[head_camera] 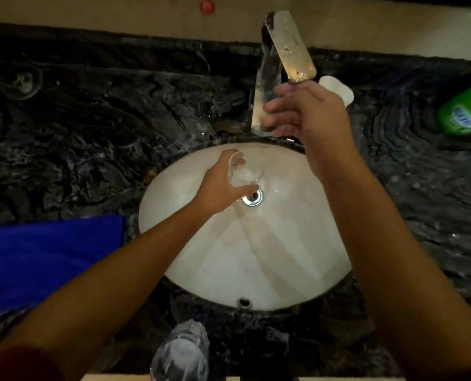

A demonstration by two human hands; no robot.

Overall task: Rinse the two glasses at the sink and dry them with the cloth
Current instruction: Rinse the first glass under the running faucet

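Note:
My left hand [220, 185] grips a clear glass [245, 173] low inside the white oval sink [229, 265], just above the metal drain [252, 198]. My right hand [303, 114] is raised at the chrome faucet [270, 78], its fingers lying against the front of the lever handle [292, 45]. No water stream shows. A second clear glass [182, 350] stands on the dark counter's front edge, below the sink. The blue cloth [44, 259] lies flat on the counter to the left of the sink.
The counter [105, 133] is dark veined stone, wet in places. A green bottle [465, 111] lies at the right edge. A white soap-like piece [339, 89] sits behind my right hand. A red round thing [207, 6] is on the back wall.

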